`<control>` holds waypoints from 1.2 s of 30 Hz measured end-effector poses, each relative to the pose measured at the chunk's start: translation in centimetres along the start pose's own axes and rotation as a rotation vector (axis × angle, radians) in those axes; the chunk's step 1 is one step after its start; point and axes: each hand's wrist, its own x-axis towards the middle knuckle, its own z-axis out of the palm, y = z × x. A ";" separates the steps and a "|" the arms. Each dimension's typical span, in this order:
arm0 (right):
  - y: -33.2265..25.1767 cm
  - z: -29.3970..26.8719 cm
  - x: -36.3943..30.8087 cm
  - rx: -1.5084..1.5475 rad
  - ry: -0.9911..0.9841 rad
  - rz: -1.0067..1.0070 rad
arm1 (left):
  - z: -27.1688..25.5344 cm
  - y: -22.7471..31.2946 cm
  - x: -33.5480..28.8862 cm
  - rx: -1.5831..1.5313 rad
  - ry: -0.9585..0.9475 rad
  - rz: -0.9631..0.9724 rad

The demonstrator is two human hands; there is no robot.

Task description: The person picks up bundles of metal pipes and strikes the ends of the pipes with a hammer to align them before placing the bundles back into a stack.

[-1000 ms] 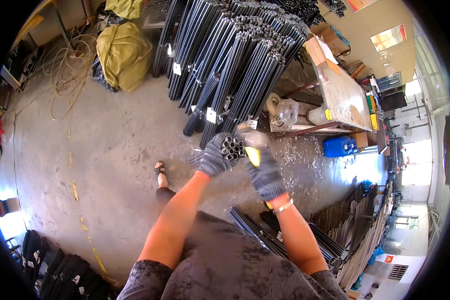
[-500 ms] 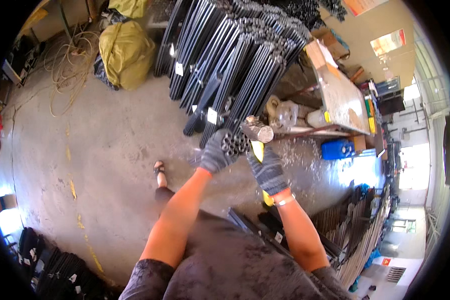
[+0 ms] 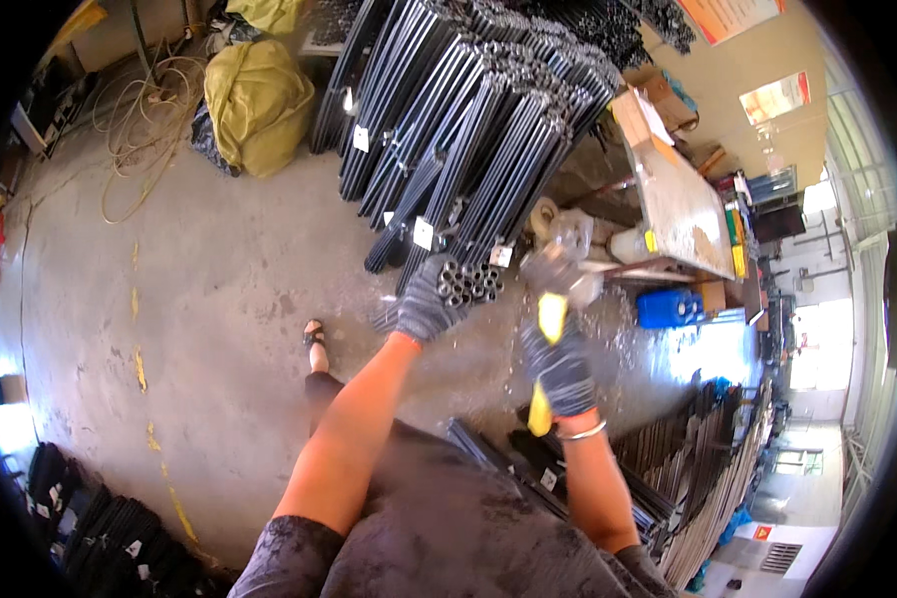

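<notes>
My left hand point(image 3: 429, 307), in a grey knit glove, is closed around the side of a bundle of tubes point(image 3: 471, 284) whose round open ends face up. A hammer point(image 3: 551, 317) with a yellow handle is gripped in my gloved right hand point(image 3: 560, 367). Its head is blurred by motion and sits to the right of the tubes, apart from them. Just beyond my left hand, a large stack of bundled black tubes point(image 3: 508, 149) leans, with white tags on some bundles.
At the right stands a worktable point(image 3: 683, 204) with a blue jerrycan point(image 3: 668, 307) beside it. A yellow sack point(image 3: 259, 108) and a coiled hose point(image 3: 135, 149) lie at the far left. More long stock point(image 3: 698, 458) is stacked at the near right, and dark bundles point(image 3: 120, 533) at the near left.
My right hand has swung the hammer to the right, away from the tube ends. My left hand stays on the bundle in nearly the same place.
</notes>
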 end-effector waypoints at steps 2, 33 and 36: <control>-3.0 -3.1 0.7 0.323 0.052 0.148 | 3.4 2.9 -1.1 -0.237 0.013 -0.142; -6.6 -5.2 0.3 0.591 0.125 -0.150 | 5.6 1.2 -2.9 0.226 0.228 -0.046; 2.0 -0.9 -2.6 0.245 0.031 -0.197 | 7.2 1.7 -2.6 0.771 0.228 0.127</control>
